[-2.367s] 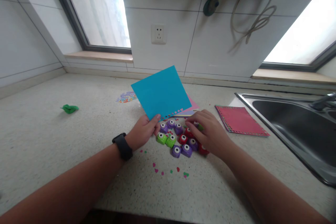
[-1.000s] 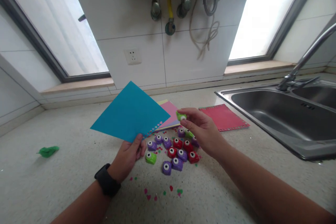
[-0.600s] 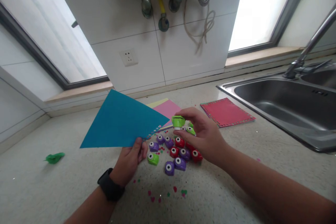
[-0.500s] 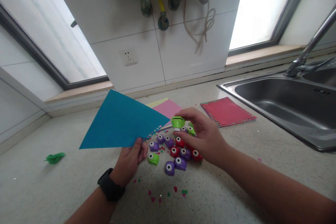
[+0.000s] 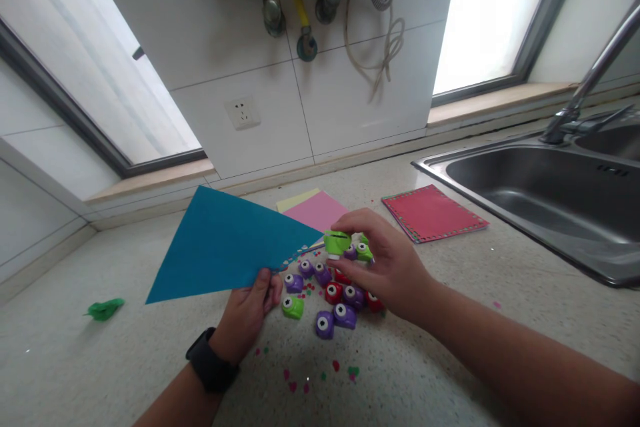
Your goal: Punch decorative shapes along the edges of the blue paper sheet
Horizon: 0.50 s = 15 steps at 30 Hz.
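1. Head view: left hand (image 5: 247,317), black watch on wrist, pinches the near edge of a square teal paper sheet (image 5: 227,247), held raised above the speckled stone countertop (image 5: 75,360).
2. Right hand (image 5: 387,263) grips a small green plastic craft punch (image 5: 337,242) between thumb and fingers at the sheet's punched corner.
3. Cluster of purple, red and green punches (image 5: 335,293) lies on the countertop beneath.
4. Red card with a punched border (image 5: 433,212) lies beside a steel sink (image 5: 540,193).

Left hand (image 5: 249,310), lower centre of frame: fingers curled, thumb up, pinching closed; dark band on wrist. Right hand (image 5: 385,263), right of centre: forearm extended, fingertips closed in pinch.
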Each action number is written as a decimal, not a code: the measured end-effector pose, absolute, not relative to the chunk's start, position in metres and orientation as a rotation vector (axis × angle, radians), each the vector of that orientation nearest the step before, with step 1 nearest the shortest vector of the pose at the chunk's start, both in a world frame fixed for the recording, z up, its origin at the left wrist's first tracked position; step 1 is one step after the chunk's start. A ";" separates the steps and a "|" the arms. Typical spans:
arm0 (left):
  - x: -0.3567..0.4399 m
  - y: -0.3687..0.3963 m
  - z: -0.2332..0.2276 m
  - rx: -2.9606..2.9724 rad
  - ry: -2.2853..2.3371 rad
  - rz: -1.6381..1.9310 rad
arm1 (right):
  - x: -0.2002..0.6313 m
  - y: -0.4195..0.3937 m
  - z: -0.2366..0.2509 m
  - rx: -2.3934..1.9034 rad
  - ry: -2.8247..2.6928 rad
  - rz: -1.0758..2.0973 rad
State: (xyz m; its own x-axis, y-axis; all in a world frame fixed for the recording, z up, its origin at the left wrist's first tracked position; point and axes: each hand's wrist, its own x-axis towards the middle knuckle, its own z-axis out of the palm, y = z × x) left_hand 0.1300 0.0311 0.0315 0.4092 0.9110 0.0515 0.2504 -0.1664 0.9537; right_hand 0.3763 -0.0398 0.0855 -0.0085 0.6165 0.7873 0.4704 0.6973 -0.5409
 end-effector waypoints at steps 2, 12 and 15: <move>0.129 0.031 0.031 1.682 1.042 0.811 | 0.376 -0.041 0.087 -0.879 -1.667 0.131; 0.125 0.032 0.028 1.729 1.062 0.777 | 0.375 -0.043 0.089 -0.853 -1.707 0.121; 0.125 0.033 0.027 1.749 1.065 0.770 | 0.375 -0.043 0.090 -0.864 -1.729 0.128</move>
